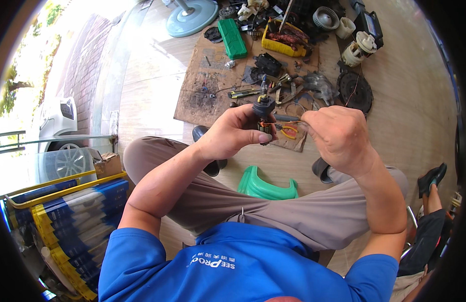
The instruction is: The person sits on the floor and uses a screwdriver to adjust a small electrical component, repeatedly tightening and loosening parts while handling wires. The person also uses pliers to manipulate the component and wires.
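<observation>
My left hand (240,130) holds a small motor part (264,109) upright, its black housing and shaft above my fingers and copper windings at my thumb. From the windings a thin copper wire (287,122) runs to my right hand (333,132), whose fingers pinch its end. Just beyond the hands, on a stained cardboard sheet (195,81), lie yellow-handled pliers (289,132), a yellow and black utility knife (244,93) and a grey, dirty work glove (320,86). The right palm is hidden from view.
Beyond are a green plastic case (233,39), a yellow bin (278,47) of parts, a black disc (354,90) and a fan base (191,17). A green stool (269,187) stands between my legs. At left is a rack of blue boxes (78,226); another person's leg (432,200) shows at right.
</observation>
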The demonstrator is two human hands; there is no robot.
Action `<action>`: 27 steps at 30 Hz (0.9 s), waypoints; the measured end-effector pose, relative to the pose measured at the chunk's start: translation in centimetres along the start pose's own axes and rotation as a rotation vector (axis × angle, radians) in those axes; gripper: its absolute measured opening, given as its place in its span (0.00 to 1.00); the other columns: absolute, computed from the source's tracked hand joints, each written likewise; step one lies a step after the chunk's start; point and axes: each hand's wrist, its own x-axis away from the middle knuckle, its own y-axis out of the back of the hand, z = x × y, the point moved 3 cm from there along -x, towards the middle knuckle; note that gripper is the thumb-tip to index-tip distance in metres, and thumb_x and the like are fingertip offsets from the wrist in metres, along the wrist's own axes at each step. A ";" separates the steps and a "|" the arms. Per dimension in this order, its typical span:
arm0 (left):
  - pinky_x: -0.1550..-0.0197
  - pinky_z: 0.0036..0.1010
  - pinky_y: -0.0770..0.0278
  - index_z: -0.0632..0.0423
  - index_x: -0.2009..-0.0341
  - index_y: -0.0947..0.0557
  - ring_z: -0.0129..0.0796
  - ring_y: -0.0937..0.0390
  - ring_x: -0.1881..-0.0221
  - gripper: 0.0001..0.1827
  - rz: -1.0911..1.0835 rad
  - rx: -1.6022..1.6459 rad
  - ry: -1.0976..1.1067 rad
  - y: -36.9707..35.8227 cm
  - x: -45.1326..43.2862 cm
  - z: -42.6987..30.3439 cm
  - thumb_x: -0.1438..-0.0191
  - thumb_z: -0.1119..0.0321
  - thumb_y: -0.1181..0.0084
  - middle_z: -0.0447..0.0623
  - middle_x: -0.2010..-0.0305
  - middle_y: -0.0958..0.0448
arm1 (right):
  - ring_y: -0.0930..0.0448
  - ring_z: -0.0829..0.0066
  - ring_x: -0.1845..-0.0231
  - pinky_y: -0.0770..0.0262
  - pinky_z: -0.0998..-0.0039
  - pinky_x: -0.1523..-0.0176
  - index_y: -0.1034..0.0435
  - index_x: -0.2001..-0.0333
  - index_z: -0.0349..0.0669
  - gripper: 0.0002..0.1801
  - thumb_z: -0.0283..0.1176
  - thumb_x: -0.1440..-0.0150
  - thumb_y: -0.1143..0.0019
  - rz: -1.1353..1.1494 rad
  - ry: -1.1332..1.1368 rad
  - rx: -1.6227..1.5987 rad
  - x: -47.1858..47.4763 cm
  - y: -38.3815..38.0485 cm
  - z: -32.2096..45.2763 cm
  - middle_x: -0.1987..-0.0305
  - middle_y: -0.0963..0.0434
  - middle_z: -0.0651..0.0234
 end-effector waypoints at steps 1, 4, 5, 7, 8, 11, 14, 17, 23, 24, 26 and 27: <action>0.42 0.32 0.21 0.59 0.44 0.22 0.34 0.18 0.49 0.22 -0.013 -0.033 0.016 0.0 0.0 0.0 0.43 0.79 0.33 0.50 0.52 0.17 | 0.22 0.62 0.76 0.28 0.62 0.74 0.32 0.73 0.44 0.06 0.24 0.48 0.41 0.002 0.002 0.010 0.0 0.1 0.0 0.79 0.28 0.66; 0.42 0.29 0.21 0.61 0.44 0.22 0.30 0.19 0.49 0.23 -0.042 -0.092 0.055 0.1 -0.1 -0.1 0.44 0.80 0.32 0.48 0.52 0.17 | 0.22 0.63 0.75 0.28 0.63 0.74 0.32 0.74 0.45 0.07 0.25 0.47 0.41 0.013 0.002 0.047 0.0 0.3 0.0 0.79 0.28 0.67; 0.42 0.27 0.21 0.62 0.44 0.22 0.28 0.20 0.49 0.23 -0.047 -0.086 0.061 0.0 -0.1 -0.2 0.44 0.80 0.31 0.47 0.51 0.17 | 0.22 0.63 0.75 0.28 0.63 0.74 0.32 0.74 0.45 0.07 0.25 0.47 0.41 0.019 0.001 0.061 0.0 0.3 -0.1 0.79 0.28 0.67; 0.43 0.25 0.22 0.63 0.44 0.22 0.26 0.21 0.50 0.24 -0.072 -0.120 0.071 -0.1 -0.1 -0.2 0.45 0.80 0.30 0.45 0.51 0.17 | 0.22 0.62 0.75 0.28 0.63 0.73 0.29 0.71 0.43 0.06 0.25 0.47 0.37 0.046 -0.013 0.067 0.0 0.4 -0.2 0.78 0.27 0.65; 0.44 0.25 0.22 0.63 0.44 0.22 0.25 0.21 0.50 0.25 -0.092 -0.160 0.077 -0.1 -0.1 -0.1 0.46 0.79 0.29 0.45 0.52 0.18 | 0.22 0.59 0.74 0.28 0.62 0.72 0.27 0.69 0.40 0.06 0.24 0.48 0.34 0.067 -0.028 0.058 0.0 0.5 -0.2 0.76 0.25 0.63; 0.46 0.25 0.22 0.64 0.45 0.22 0.24 0.22 0.53 0.25 -0.126 -0.266 0.082 0.0 -0.2 0.0 0.47 0.79 0.28 0.44 0.52 0.18 | 0.22 0.57 0.74 0.28 0.61 0.71 0.24 0.67 0.39 0.07 0.24 0.48 0.31 0.094 -0.037 0.041 0.0 0.5 -0.2 0.76 0.24 0.61; 0.49 0.26 0.21 0.64 0.47 0.21 0.24 0.23 0.56 0.25 -0.173 -0.329 0.086 -0.4 -0.3 -0.4 0.48 0.76 0.26 0.45 0.55 0.17 | 0.23 0.57 0.75 0.28 0.61 0.71 0.24 0.67 0.40 0.07 0.24 0.48 0.32 0.101 -0.034 0.044 -0.1 0.5 -0.1 0.77 0.25 0.62; 0.52 0.27 0.21 0.64 0.50 0.20 0.25 0.23 0.59 0.25 -0.252 -0.519 0.095 -0.1 -0.2 -0.5 0.50 0.71 0.23 0.47 0.59 0.17 | 0.23 0.57 0.75 0.28 0.60 0.72 0.24 0.67 0.40 0.06 0.25 0.48 0.32 0.103 -0.025 0.053 0.0 0.0 0.1 0.77 0.26 0.62; 0.58 0.26 0.23 0.62 0.54 0.19 0.24 0.26 0.63 0.25 -0.352 -0.713 0.065 -0.4 -0.3 -1.5 0.53 0.67 0.20 0.44 0.65 0.20 | 0.23 0.67 0.76 0.27 0.64 0.75 0.34 0.75 0.48 0.05 0.29 0.51 0.45 0.078 0.051 0.192 0.2 -0.4 0.7 0.79 0.30 0.69; 0.60 0.26 0.23 0.62 0.55 0.20 0.23 0.26 0.64 0.24 -0.374 -0.705 0.045 -0.3 -0.1 -1.5 0.53 0.68 0.20 0.43 0.66 0.21 | 0.23 0.68 0.76 0.27 0.64 0.75 0.34 0.75 0.48 0.06 0.29 0.51 0.45 0.094 0.060 0.194 0.2 -0.6 0.7 0.79 0.30 0.69; 0.55 0.29 0.21 0.62 0.54 0.20 0.27 0.22 0.62 0.26 -0.418 -0.637 0.028 0.4 -0.2 -0.7 0.54 0.68 0.20 0.49 0.64 0.17 | 0.22 0.67 0.76 0.26 0.65 0.74 0.34 0.75 0.48 0.06 0.29 0.51 0.44 0.108 0.068 0.198 0.0 -0.5 0.6 0.79 0.30 0.69; 0.54 0.29 0.20 0.62 0.52 0.20 0.28 0.21 0.60 0.27 -0.434 -0.568 0.011 0.6 -0.3 -0.3 0.54 0.69 0.20 0.48 0.62 0.17 | 0.22 0.67 0.76 0.26 0.65 0.74 0.34 0.75 0.48 0.05 0.29 0.51 0.45 0.106 0.067 0.188 0.0 -0.3 0.6 0.79 0.29 0.69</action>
